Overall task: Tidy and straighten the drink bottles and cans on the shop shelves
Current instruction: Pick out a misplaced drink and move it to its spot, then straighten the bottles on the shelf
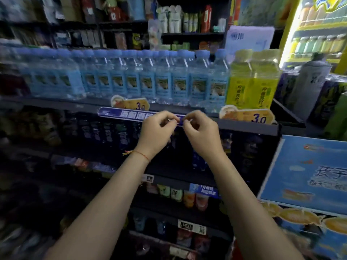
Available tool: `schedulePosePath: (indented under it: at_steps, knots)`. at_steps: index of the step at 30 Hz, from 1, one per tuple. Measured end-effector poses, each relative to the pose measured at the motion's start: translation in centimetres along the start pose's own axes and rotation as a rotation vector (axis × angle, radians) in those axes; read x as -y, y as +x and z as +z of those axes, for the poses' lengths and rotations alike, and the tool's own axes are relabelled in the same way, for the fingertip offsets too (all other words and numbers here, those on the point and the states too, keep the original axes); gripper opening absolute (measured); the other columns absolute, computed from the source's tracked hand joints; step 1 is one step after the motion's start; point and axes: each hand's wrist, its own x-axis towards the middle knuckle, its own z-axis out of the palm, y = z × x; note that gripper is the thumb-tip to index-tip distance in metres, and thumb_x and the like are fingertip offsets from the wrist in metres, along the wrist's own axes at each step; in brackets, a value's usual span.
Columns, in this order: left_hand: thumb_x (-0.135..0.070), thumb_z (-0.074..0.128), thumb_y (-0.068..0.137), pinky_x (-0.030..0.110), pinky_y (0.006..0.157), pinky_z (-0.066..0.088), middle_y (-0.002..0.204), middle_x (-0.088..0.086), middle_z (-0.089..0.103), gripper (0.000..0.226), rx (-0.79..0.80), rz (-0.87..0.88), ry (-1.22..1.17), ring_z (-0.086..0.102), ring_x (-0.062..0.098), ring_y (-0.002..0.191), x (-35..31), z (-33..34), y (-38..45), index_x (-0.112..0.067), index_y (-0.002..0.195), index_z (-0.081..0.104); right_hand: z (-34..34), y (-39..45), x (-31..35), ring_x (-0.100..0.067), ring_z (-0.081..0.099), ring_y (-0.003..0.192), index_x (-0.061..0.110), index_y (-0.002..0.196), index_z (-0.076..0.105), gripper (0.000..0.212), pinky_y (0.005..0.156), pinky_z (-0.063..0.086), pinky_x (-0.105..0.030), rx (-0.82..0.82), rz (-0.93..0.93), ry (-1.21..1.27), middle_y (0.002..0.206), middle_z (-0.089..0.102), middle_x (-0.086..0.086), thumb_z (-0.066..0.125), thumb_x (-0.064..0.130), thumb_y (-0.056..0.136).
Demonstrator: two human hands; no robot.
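A long row of blue-labelled water bottles (146, 79) stands upright on the top shelf (244, 126), with two yellow drink bottles (251, 81) at its right end. A blue label strip (122, 114) runs along the shelf's front edge. My left hand (157, 132) and my right hand (201, 132) are raised side by side in front of that edge, fingers curled. Both pinch the right end of the strip between thumb and fingertips. Dark bottles (105, 132) fill the shelf below, behind my hands.
Two orange price tags reading 3.0 (249, 115) stick up from the shelf edge. Lower shelves hold coloured small bottles (180, 196). A blue carton display (308, 175) stands at the right, and a lit drinks fridge (317, 30) is at the far right.
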Motion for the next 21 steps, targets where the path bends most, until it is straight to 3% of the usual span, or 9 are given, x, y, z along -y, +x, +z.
schedulePosePath:
  at_steps: [4,8,10,13,18,21]
  knots:
    - [-0.015,0.054,0.099,0.023,0.05,0.046,0.067,0.003,0.065,0.019,0.049,-0.234,-0.017,0.059,0.016,0.049,6.3,-8.9,-3.5,-0.022,0.09,0.07,9.5,-1.9,3.9,-0.004,0.059,0.071,0.018,0.093,0.066,0.009,0.059,0.042,-0.018,0.184,0.07,0.044,0.078,0.064,0.008,0.058,0.022,0.097]
    - [-0.021,0.054,0.101,0.023,0.051,0.049,0.078,0.004,0.07,0.019,0.117,-0.497,-0.009,0.062,0.013,0.054,13.8,-19.7,-8.9,-0.016,0.104,0.071,20.8,-5.5,8.7,-0.016,0.063,0.069,0.019,0.089,0.067,0.016,0.064,0.05,-0.032,0.416,0.228,0.167,0.076,0.066,0.002,0.056,0.024,0.1]
    - [-0.022,0.053,0.101,0.02,0.05,0.047,0.08,0.004,0.069,0.02,0.065,-0.571,-0.016,0.062,0.014,0.055,17.5,-24.9,-12.1,-0.013,0.105,0.071,26.7,-7.9,11.1,-0.017,0.063,0.066,0.017,0.089,0.068,0.018,0.061,0.05,-0.032,0.517,0.289,0.21,0.074,0.067,0.001,0.056,0.023,0.1]
    - [-0.023,0.051,0.101,0.021,0.05,0.048,0.081,0.007,0.071,0.021,-0.039,-0.656,-0.006,0.064,0.015,0.057,22.3,-31.9,-16.7,-0.017,0.098,0.071,35.1,-11.7,14.5,-0.01,0.059,0.056,0.009,0.09,0.069,0.017,0.05,0.046,-0.018,0.618,0.32,0.254,0.07,0.065,-0.001,0.056,0.017,0.099]
    - [-0.025,0.051,0.101,0.023,0.054,0.05,0.083,0.007,0.071,0.022,-0.101,-0.799,-0.031,0.065,0.014,0.058,27.7,-40.5,-21.3,-0.017,0.099,0.071,45.1,-15.8,18.0,-0.008,0.058,0.051,0.016,0.08,0.066,0.019,0.055,0.049,-0.03,0.759,0.389,0.275,0.067,0.062,0.001,0.058,0.013,0.098]
    - [-0.026,0.051,0.101,0.026,0.058,0.051,0.085,0.006,0.071,0.02,-0.072,-0.853,-0.065,0.066,0.015,0.064,30.6,-43.9,-22.1,-0.02,0.1,0.07,49.0,-16.0,18.9,-0.01,0.059,0.054,0.015,0.083,0.066,0.018,0.05,0.047,-0.026,0.795,0.445,0.251,0.07,0.062,-0.001,0.057,0.015,0.098]
